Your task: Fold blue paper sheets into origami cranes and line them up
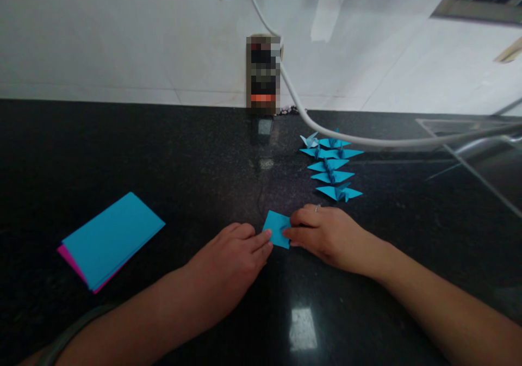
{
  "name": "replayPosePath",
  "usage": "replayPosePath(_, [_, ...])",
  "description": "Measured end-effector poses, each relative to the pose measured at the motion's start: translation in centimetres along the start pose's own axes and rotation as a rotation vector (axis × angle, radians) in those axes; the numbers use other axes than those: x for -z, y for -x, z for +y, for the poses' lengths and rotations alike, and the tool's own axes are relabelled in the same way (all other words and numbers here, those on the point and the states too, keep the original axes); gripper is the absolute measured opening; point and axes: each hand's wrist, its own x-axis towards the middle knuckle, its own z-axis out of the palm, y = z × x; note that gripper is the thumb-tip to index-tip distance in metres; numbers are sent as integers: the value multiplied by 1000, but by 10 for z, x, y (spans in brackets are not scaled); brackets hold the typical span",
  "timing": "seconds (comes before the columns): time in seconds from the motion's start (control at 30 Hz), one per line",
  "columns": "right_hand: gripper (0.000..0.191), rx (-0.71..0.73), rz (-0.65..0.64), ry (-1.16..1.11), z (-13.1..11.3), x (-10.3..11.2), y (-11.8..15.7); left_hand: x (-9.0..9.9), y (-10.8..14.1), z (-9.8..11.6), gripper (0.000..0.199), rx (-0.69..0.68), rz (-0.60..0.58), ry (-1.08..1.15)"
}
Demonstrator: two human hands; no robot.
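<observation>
A small folded square of blue paper [279, 228] lies on the dark countertop between both hands. My left hand [240, 249] grips its left edge with thumb and fingertips. From the other side, my right hand [322, 233] has its fingers closed on the right edge, the index fingertip pressing the paper's face. Just beyond my right hand sit several blue folded paper cranes [331, 177] in a short column, with a paler crane [310, 140] at the far end. Farther left is a stack of blue paper sheets [116, 238], with pink sheets [72, 262] showing underneath.
The speckled black countertop [196, 159] meets a white wall [101, 39]. A white cable [299, 102] drops down the wall and runs right, behind the cranes. A blurred-out dark object [263, 72] stands against the wall. A metal sink [485, 159] is at the right.
</observation>
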Motion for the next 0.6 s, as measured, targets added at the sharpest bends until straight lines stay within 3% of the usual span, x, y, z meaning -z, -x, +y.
replayPosePath(0.23, [27, 27, -60, 26, -4, 0, -3, 6, -2, -9, 33, 114, 26, 235])
replayPosePath(0.6, [31, 34, -69, 15, -6, -1, -3, 8, -1, -9, 38, 68, 44, 218])
